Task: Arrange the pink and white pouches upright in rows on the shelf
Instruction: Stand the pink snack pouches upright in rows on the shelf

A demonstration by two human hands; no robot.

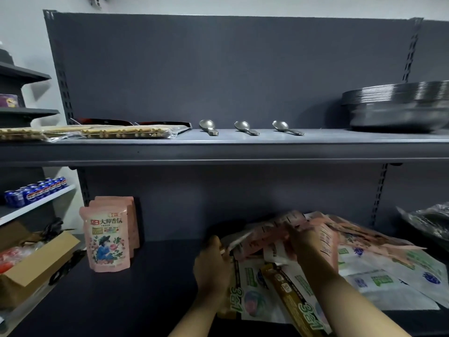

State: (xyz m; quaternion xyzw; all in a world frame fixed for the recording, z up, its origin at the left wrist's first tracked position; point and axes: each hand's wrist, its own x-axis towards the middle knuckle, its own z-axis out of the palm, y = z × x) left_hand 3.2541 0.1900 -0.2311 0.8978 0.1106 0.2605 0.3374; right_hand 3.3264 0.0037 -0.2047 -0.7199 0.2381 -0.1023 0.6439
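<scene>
Several pink pouches [107, 237] stand upright in a short row at the back left of the dark lower shelf [136, 288]. A loose heap of pink pouches [352, 233] and white pouches [388, 276] lies flat on the shelf's right half. Both hands reach into that heap. My left hand [213, 263] grips the edge of a pink pouch [255, 239] at the heap's left side. My right hand [308, 246] holds the same blurred pink pouch from the right. A gold-edged white pouch [291, 295] lies under my forearms.
The upper shelf [243, 147] carries three metal spoons [245, 128], packets of wooden sticks [109, 132] and stacked metal pans [398, 110]. A cardboard box [36, 266] sits at the lower left, blue cans [36, 190] on a side shelf, wrapped dark goods [430, 222] at far right.
</scene>
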